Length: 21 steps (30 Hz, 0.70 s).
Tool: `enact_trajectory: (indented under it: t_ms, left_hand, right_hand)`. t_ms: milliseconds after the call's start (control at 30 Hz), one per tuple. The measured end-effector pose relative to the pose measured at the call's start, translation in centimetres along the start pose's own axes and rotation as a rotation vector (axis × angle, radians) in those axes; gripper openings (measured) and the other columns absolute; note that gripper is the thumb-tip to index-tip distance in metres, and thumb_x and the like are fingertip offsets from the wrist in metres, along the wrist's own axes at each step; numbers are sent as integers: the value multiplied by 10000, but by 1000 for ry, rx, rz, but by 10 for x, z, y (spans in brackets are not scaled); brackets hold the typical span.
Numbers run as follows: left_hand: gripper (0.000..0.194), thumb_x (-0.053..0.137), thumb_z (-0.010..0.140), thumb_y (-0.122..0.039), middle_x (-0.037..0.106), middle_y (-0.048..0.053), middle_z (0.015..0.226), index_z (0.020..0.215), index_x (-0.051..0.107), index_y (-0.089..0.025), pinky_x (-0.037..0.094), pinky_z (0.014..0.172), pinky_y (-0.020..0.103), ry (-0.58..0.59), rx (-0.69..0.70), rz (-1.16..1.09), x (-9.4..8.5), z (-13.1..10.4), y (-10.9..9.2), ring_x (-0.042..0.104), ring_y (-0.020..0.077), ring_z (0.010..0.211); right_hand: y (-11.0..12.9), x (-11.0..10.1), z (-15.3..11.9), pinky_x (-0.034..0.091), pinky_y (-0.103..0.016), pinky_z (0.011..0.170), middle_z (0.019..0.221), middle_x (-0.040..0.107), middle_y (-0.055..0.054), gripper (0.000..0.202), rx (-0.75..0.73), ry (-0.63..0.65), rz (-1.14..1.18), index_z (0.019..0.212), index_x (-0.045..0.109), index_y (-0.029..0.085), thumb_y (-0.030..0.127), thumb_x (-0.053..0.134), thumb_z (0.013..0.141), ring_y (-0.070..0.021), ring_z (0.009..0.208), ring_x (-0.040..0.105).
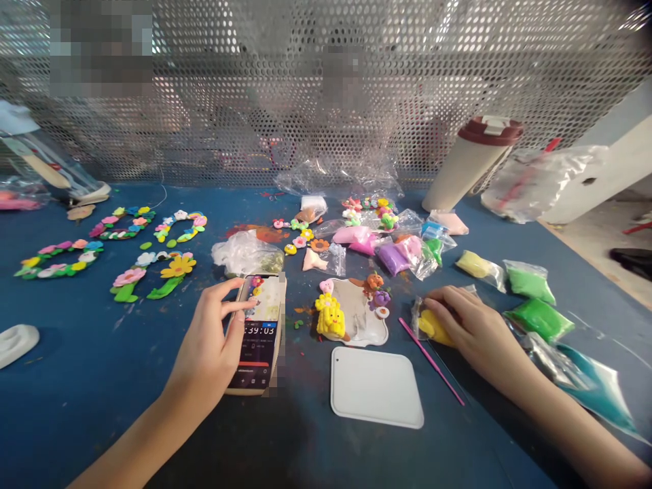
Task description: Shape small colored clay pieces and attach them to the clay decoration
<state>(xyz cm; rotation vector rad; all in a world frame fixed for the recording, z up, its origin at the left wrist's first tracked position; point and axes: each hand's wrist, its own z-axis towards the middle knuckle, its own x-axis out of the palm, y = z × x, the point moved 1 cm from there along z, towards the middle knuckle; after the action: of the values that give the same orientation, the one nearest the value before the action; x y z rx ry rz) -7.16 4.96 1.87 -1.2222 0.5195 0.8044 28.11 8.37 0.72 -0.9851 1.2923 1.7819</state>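
Observation:
My left hand (221,333) is over the phone (259,339), its fingers apart and a fingertip at the picture on the screen. The phone lies on the blue table and shows a timer in its lower part. My right hand (461,316) rests on a small bag of yellow clay (432,327), its fingers together and partly covering the bag. Between the hands lies a mirror-like plaque (353,309) edged with clay figures, a yellow smiling one (332,322) at its left. Nearer me is a white board (375,387). A pink stick (430,360) lies beside the right hand.
Flower-decorated clay rings (61,260) lie at the left. Bags of coloured clay (394,258) are spread behind the plaque, with green bags (540,319) at the right. A tumbler (471,163) and a plastic bag (542,182) stand near the perforated metal screen (244,102).

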Motion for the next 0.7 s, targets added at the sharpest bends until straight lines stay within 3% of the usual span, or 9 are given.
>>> enact_trajectory:
  t_ms: [100,167,300,367,467,533,600,667,700]
  left_hand:
    - [268,414,934,-227,597,96,1168,1196,465,-200,484,953,422,-75,63,13,-3,0,-1,636,239,1060]
    - [167,447,917,-205,617,85,1081,1048,551,-201,471,957,440,-218,201,57,-8,0,-2,600,254,1071]
    - [120,534,858,-103,605,32,803,842,571,-216,530,720,350,-438,457,60,-22,-4,-2,609,196,802]
    - [209,523,845,-31,607,-2,755,799,568,-229,525,650,299,-395,587,72,-28,-12,-7,597,152,707]
    - [274,456,904,-40,636,-48,671,786,600,-242,542,661,257,-163,853,83,-25,-32,-25,606,115,634]
    - [314,355,984,-124,628,-43,593,857,634,-191,549,692,272,-28,1072,-15,-9,-49,-40,592,112,564]
    - [289,422,966,-114,608,-64,553,790,639,-189,545,735,230,48,1133,-52,16,-63,-55,571,87,531]
    - [150,555,903,-101,713,-46,748,837,665,-180,529,807,191,56,1190,-2,42,-72,-67,648,92,733]
    - [100,592,888,-147,743,0,929,936,676,-173,525,866,232,50,1192,49,53,-75,-71,664,137,902]
  right_hand:
    - [0,0,0,467,-361,689,779,654,-61,292,-10,-9,10,809,562,229,414,373,933,-236,747,618]
    - [-1,1,-1,475,-363,700,794,670,-67,307,-16,-26,18,831,575,225,403,349,939,-238,757,629]
    - [0,0,-5,487,-380,770,940,713,-76,317,33,-76,58,969,602,221,359,318,942,-252,882,651]
    - [2,-3,-7,493,-378,787,1006,720,-64,297,105,-108,126,1013,603,232,340,339,930,-252,944,655]
    - [7,-10,-11,500,-376,770,1027,719,-55,275,171,-157,167,1032,608,245,346,382,911,-254,958,662]
    - [10,-15,-13,495,-398,759,1012,711,-62,267,122,-131,93,1039,613,248,371,426,893,-272,948,656]
    - [11,-16,-16,481,-445,760,1007,701,-73,268,38,-60,-40,1034,622,249,407,486,866,-307,962,639]
    - [9,-13,-19,467,-485,752,1001,698,-83,274,-23,-12,-175,1012,632,246,437,550,833,-340,970,626]
    - [7,-12,-20,463,-491,745,993,700,-85,278,-38,-7,-219,1002,635,243,444,575,821,-345,962,627]
